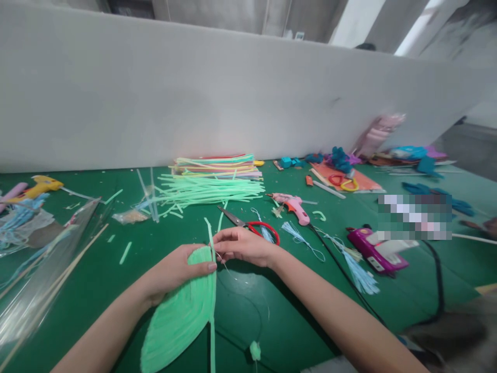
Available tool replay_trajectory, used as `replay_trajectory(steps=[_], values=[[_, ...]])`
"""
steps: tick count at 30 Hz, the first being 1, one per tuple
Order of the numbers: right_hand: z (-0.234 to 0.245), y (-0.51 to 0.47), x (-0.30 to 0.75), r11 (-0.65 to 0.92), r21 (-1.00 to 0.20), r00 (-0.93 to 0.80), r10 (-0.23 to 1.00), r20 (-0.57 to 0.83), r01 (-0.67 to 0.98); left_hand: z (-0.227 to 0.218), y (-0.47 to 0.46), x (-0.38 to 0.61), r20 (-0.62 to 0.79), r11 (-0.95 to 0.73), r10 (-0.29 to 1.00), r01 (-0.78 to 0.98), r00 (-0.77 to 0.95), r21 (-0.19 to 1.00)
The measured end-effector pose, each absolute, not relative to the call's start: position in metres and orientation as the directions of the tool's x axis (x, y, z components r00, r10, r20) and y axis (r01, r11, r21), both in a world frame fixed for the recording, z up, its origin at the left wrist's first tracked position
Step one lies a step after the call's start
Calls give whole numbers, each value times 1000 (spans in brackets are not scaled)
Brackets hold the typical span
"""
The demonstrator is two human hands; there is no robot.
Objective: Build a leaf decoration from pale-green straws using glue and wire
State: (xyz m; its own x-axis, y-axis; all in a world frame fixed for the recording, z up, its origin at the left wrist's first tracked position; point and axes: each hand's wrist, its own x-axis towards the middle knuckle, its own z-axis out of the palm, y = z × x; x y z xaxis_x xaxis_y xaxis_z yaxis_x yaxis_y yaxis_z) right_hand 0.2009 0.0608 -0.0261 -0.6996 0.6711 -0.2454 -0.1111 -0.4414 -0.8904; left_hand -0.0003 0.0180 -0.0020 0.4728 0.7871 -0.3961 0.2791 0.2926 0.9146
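Observation:
My left hand [174, 272] is closed round a green leaf-shaped piece [180, 316] made of fuzzy pipe cleaner rows, its thumb pressed on the front near the upper right edge. Along that edge runs a green pipe cleaner stem [212, 342], which sticks out above and below. My right hand [243, 244] pinches at the stem's upper part, its fingertips against the leaf's edge. From these fingers trails a thin pale thread [235, 277], looping down over the table. A small green fuzzy tuft [255, 350] lies below. Just behind my right hand are red-handled scissors [266, 226].
Green pipe cleaners [209, 189] lie piled at the back, before a white partition [233, 98]. A pink glue gun [293, 204] with a black cord and a purple device [375, 251] lie to the right. A yellow glue gun [42, 186] and clear plastic wrap [50, 274] lie left.

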Motion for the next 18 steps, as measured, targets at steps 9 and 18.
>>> replay_trajectory(steps=[9,18], values=[[-29,59,196,-377,-914,-685,705,-181,-146,-3,16,2,-411,355,779,206,473,912],[-35,59,192,-429,-880,-662,722,-201,-201,-1,15,4,-473,498,735,87,485,863]])
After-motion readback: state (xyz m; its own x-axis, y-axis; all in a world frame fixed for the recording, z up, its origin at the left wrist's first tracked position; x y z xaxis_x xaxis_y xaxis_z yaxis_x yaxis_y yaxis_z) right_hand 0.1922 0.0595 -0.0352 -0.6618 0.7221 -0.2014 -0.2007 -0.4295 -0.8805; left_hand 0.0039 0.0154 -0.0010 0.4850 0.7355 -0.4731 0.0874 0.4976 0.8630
